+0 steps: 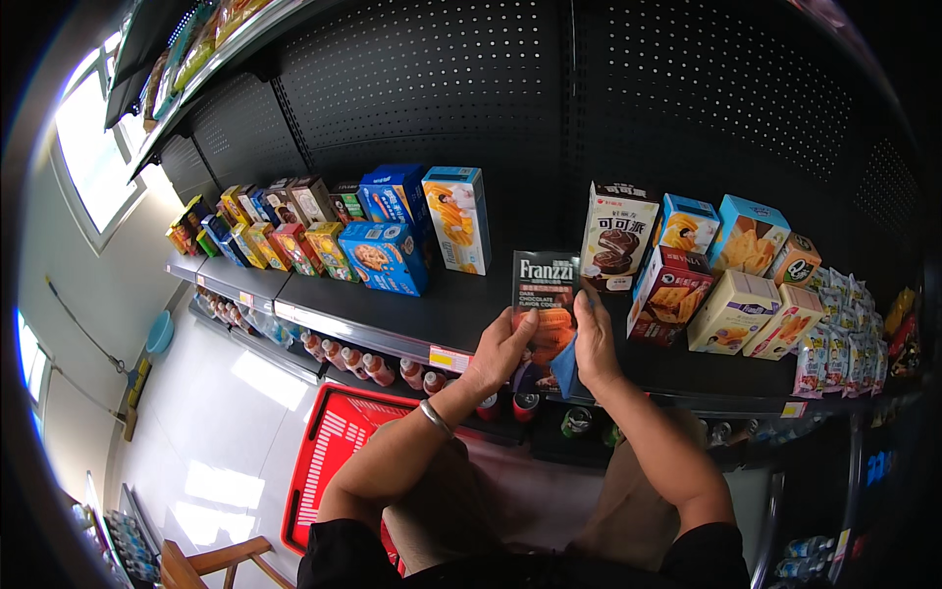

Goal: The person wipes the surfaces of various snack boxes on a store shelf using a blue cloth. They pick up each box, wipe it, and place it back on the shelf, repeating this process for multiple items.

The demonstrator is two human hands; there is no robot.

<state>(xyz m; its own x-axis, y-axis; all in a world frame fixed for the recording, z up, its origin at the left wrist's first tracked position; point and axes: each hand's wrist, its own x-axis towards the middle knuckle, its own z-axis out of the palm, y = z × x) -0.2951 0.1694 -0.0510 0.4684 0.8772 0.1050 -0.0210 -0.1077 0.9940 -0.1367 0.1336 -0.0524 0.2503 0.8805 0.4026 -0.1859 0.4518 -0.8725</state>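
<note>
A dark Franzzi chocolate cookie box [546,283] is held upright between my two hands, in front of the black shelf [471,316]. My left hand [504,350] grips its left side, the thumb on the front face. At the right edge my right hand [597,342] presses on the box, with a blue cloth [565,366] bunched under the palm. Behind and to the left stands a light blue cookie box [458,221]. A chocolate pie box [618,235] stands just beyond my right fingertips.
Snack boxes [379,258] line the shelf at left; more boxes [734,313] and small bagged snacks [839,339] stand at right. Bottles [379,368] and cans [525,405] fill the lower shelf. A red shopping basket [313,456] and a wooden stool [221,559] are beside my legs.
</note>
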